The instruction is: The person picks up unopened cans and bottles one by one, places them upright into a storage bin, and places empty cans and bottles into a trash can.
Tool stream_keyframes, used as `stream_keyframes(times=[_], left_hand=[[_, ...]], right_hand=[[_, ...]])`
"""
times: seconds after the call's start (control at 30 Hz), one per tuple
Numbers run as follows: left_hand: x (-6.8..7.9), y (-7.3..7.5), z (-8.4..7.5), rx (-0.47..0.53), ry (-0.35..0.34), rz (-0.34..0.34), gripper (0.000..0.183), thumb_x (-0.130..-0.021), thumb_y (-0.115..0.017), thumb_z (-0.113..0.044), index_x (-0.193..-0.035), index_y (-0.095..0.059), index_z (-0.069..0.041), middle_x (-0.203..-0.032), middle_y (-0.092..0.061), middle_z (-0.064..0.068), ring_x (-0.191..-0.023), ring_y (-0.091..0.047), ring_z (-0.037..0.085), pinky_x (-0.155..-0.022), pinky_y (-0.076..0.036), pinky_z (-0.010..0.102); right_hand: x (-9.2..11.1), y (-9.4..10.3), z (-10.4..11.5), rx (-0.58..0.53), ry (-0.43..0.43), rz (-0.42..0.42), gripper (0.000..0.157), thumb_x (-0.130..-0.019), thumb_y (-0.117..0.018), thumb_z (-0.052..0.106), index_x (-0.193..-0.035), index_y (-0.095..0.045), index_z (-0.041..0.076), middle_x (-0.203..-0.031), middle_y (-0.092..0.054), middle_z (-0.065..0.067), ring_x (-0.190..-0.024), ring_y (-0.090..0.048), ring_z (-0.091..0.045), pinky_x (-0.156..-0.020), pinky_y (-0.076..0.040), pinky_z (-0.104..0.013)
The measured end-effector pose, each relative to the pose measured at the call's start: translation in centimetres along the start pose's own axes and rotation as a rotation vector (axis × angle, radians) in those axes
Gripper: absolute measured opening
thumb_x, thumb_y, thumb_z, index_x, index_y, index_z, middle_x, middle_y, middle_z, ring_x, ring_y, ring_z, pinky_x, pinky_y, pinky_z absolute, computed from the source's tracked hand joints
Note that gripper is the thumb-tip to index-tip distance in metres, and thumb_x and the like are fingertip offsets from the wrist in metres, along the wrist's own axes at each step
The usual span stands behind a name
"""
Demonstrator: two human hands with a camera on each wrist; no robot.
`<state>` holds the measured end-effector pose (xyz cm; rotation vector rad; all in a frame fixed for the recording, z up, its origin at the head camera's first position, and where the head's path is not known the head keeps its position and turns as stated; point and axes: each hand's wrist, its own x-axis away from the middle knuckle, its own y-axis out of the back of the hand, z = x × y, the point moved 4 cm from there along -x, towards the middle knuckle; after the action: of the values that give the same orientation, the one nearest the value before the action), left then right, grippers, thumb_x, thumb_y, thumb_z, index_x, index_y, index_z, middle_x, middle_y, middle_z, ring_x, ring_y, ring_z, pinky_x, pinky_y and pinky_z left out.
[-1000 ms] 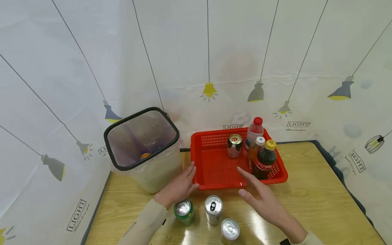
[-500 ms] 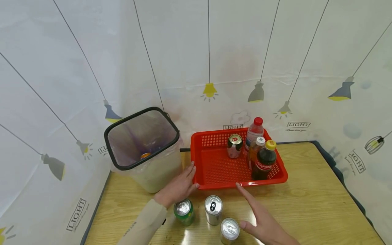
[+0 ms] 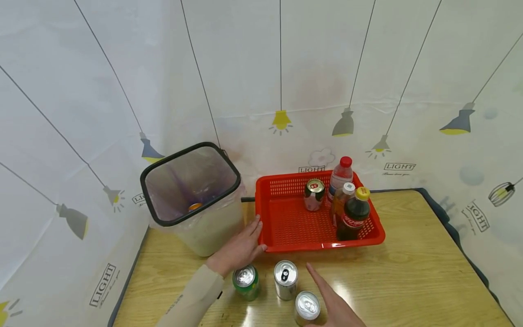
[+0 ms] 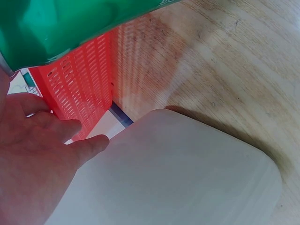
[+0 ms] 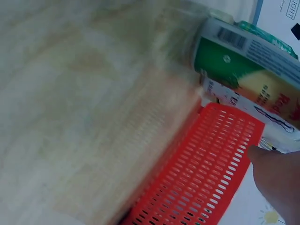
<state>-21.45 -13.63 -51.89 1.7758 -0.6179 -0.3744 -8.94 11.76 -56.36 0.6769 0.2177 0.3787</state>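
Note:
My left hand (image 3: 240,247), fingers straight, rests at the front left corner of a red plastic basket (image 3: 282,248). Its fingers also lie beside the pale bin in the left wrist view, under a green can (image 4: 70,28) that looms close. In the head view my right hand (image 3: 333,304) reaches in from the bottom edge, fingers extended, right beside the nearest silver-topped can (image 3: 307,308). Its thumb is mostly cut off there. Another silver can (image 3: 285,280) with a dark opening and the green can (image 3: 246,282) stand upright to its left. A green-and-tan printed can (image 5: 248,65) shows in the right wrist view.
Inside the basket stand a dark can (image 3: 313,195), a red-capped bottle (image 3: 340,177), a white-capped bottle (image 3: 342,200) and a yellow-capped cola bottle (image 3: 353,215). A lined bin (image 3: 216,229) with an orange-topped item (image 3: 194,207) inside stands left of it on the wooden table (image 3: 425,268).
My right hand has drawn back from over the basket's front, toward me and slightly left, to beside the nearest can. The left hand has stayed at the basket corner.

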Motion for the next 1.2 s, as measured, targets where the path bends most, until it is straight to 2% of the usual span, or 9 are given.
stream_keyframes(times=[0.23, 0.4, 0.53, 0.67, 0.73, 0.83, 0.93, 1.2], left_hand=[[0.0, -0.1, 0.0, -0.004, 0.016, 0.011, 0.069, -0.107, -0.058, -0.032, -0.155, -0.035, 0.012, -0.167, -0.023, 0.026, -0.153, -0.029, 0.039, -0.12, -0.032, 0.048], [0.0, -0.2, 0.1, 0.001, 0.022, 0.014, 0.069, -0.107, -0.058, -0.032, -0.155, -0.034, 0.012, -0.167, -0.022, 0.026, -0.153, -0.028, 0.039, -0.121, -0.032, 0.048], [-0.1, -0.3, 0.2, 0.004, 0.024, 0.021, 0.069, -0.107, -0.057, -0.033, -0.156, -0.033, 0.011, -0.168, -0.022, 0.025, -0.153, -0.028, 0.039, -0.12, -0.032, 0.048], [-0.1, -0.3, 0.2, 0.002, 0.027, 0.027, 0.07, -0.108, -0.056, -0.033, -0.156, -0.032, 0.01, -0.168, -0.021, 0.025, -0.154, -0.028, 0.037, -0.12, -0.032, 0.048], [-0.1, -0.2, 0.1, 0.008, 0.025, 0.025, 0.07, -0.107, -0.057, -0.033, -0.156, -0.033, 0.011, -0.168, -0.021, 0.025, -0.153, -0.029, 0.038, -0.12, -0.033, 0.049], [0.0, -0.1, 0.1, 0.013, 0.025, 0.03, 0.07, -0.107, -0.058, -0.033, -0.156, -0.033, 0.011, -0.168, -0.021, 0.025, -0.153, -0.03, 0.038, -0.119, -0.034, 0.051], [0.0, -0.1, 0.1, 0.016, 0.022, 0.031, 0.07, -0.107, -0.058, -0.033, -0.156, -0.033, 0.011, -0.168, -0.021, 0.026, -0.152, -0.03, 0.039, -0.118, -0.035, 0.051], [-0.1, -0.2, 0.2, 0.032, 0.041, 0.044, 0.072, -0.107, -0.056, -0.037, -0.157, -0.031, 0.009, -0.169, -0.018, 0.023, -0.154, -0.027, 0.037, -0.118, -0.034, 0.052]], right_hand=[[0.1, -1.1, -0.5, -0.062, -0.026, 0.021, 0.115, -0.07, -0.095, 0.042, -0.16, -0.034, 0.006, -0.155, -0.048, -0.021, -0.133, -0.055, -0.031, -0.099, -0.053, -0.041], [0.1, -2.1, -0.5, -0.183, -0.064, 0.0, 0.106, -0.072, -0.095, 0.034, -0.158, -0.04, 0.008, -0.149, -0.056, -0.018, -0.126, -0.06, -0.022, -0.097, -0.052, -0.035], [0.2, -2.6, -0.3, -0.211, -0.003, -0.107, 0.091, -0.073, -0.096, 0.027, -0.151, -0.051, 0.01, -0.137, -0.066, -0.015, -0.112, -0.066, -0.008, -0.091, -0.054, -0.031], [0.2, -2.6, -0.2, -0.168, 0.06, -0.237, 0.073, -0.072, -0.096, 0.016, -0.137, -0.064, 0.009, -0.13, -0.071, -0.009, -0.108, -0.07, -0.009, -0.087, -0.058, -0.03], [0.2, -2.5, -0.4, -0.169, 0.046, -0.27, 0.064, -0.072, -0.095, 0.013, -0.129, -0.067, 0.012, -0.125, -0.074, -0.004, -0.107, -0.07, -0.008, -0.085, -0.058, -0.029], [0.2, -2.4, -0.7, -0.223, 0.019, -0.288, 0.054, -0.073, -0.093, 0.007, -0.12, -0.068, 0.013, -0.115, -0.076, -0.001, -0.1, -0.07, -0.004, -0.081, -0.058, -0.027], [0.3, -2.3, -0.9, -0.28, 0.019, -0.285, 0.049, -0.073, -0.09, 0.002, -0.114, -0.065, 0.01, -0.105, -0.075, -0.003, -0.093, -0.068, -0.002, -0.078, -0.056, -0.026], [0.2, -2.6, -1.7, -0.397, 0.062, -0.246, 0.046, -0.076, -0.087, -0.004, -0.113, -0.062, 0.004, -0.104, -0.072, -0.011, -0.093, -0.069, -0.008, -0.082, -0.054, -0.024]])
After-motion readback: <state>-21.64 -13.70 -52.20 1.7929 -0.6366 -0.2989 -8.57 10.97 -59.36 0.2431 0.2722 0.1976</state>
